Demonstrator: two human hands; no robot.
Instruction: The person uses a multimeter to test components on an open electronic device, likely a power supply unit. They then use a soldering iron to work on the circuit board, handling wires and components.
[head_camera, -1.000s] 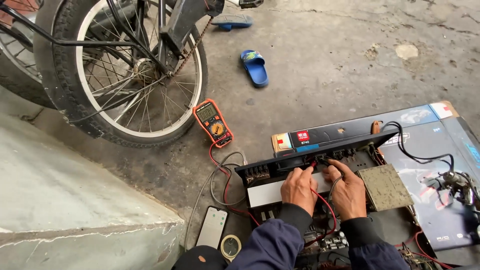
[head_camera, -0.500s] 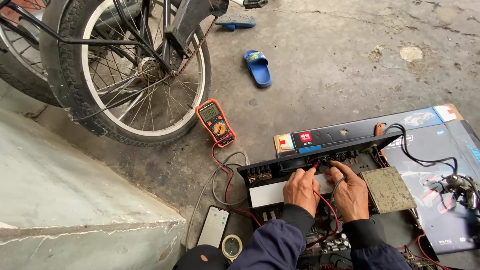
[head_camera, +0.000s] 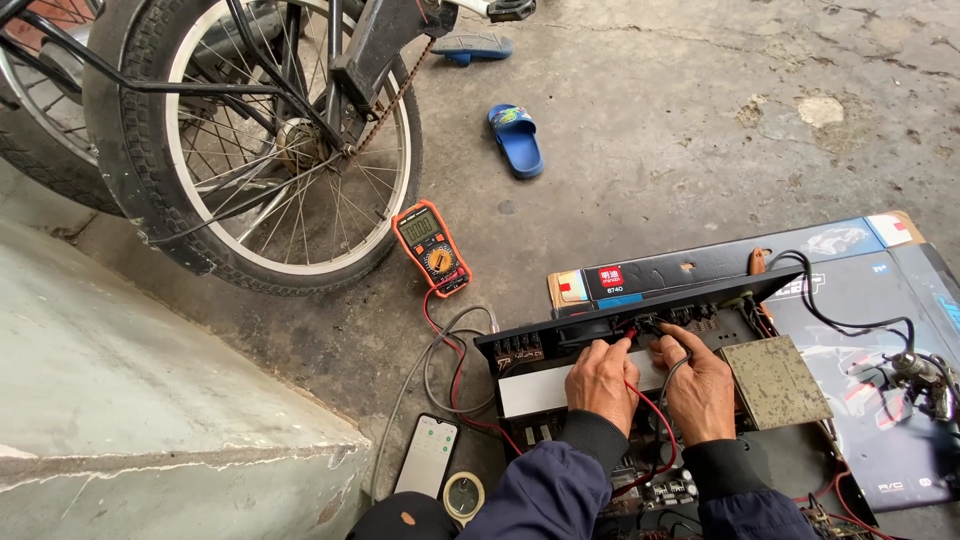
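Two hands inside the open black chassis (head_camera: 520, 350) on the concrete floor. Left hand (head_camera: 600, 382) pinches the red probe (head_camera: 630, 336), tip at the rear panel. Right hand (head_camera: 697, 385) pinches the black probe (head_camera: 652, 326) just beside it, grip closed. Red and black leads run left to the orange multimeter (head_camera: 432, 247), face up near the bicycle wheel (head_camera: 255, 150). Phone (head_camera: 427, 455) and tape roll (head_camera: 463, 495) near the left sleeve.

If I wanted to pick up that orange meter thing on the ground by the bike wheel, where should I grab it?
Probably by the long sides of the orange handheld multimeter, around its middle, coming down from above. It lies flat on the concrete floor with screen and dial facing up, so both sides are free. Stay off its lower end: the red and black leads plug in there and run to the open black electronics chassis.
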